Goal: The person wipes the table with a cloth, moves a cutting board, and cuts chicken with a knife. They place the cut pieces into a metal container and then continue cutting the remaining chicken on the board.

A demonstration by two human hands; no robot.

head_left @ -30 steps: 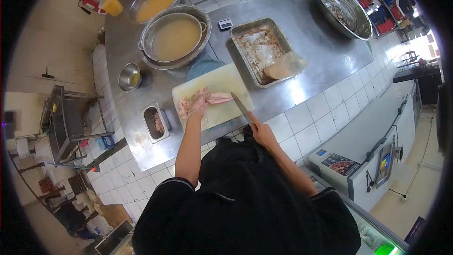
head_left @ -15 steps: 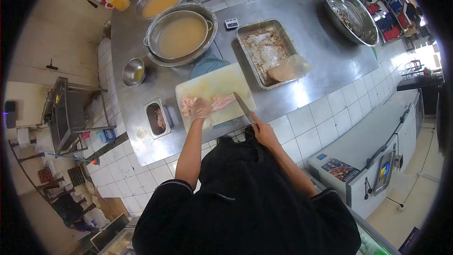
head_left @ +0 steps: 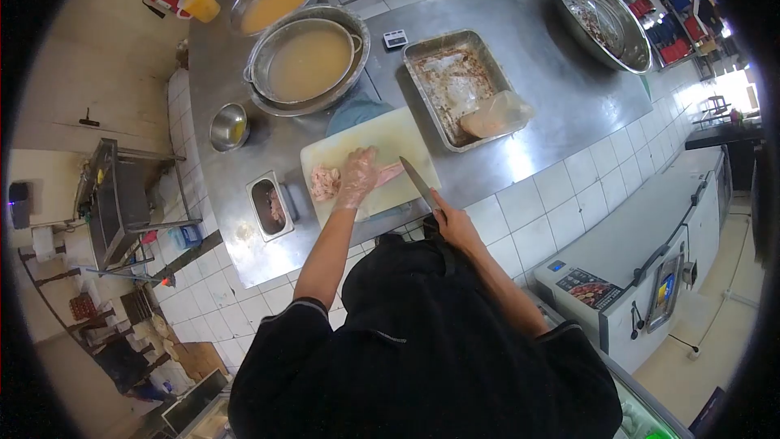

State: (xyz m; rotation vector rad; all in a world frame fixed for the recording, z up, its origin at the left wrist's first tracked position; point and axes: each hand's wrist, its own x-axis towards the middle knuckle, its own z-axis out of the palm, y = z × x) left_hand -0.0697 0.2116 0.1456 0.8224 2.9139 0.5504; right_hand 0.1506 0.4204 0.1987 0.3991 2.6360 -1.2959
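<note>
A white cutting board (head_left: 398, 132) lies at the near edge of the steel table. My left hand (head_left: 357, 180), in a clear plastic glove, rests on a strip of pale pink meat (head_left: 392, 172), its fingers bent over the strip's left end. A pile of cut meat (head_left: 326, 184) sits on the board just left of that hand. My right hand (head_left: 449, 217), bare, is wrapped round the handle of a knife (head_left: 418, 181). The blade points up and left, its tip beside the strip's right end.
Left of the board are a small steel container (head_left: 269, 206) with meat and a steel bowl (head_left: 229, 128). Behind stand large basins of cloudy liquid (head_left: 309, 63). A stained metal tray (head_left: 455, 85) holding a plastic bag (head_left: 497, 114) is at the right, near a small scale (head_left: 395, 38).
My left hand has moved right and slightly up, from beside the meat pile onto the strip. My right hand and the knife have barely moved.
</note>
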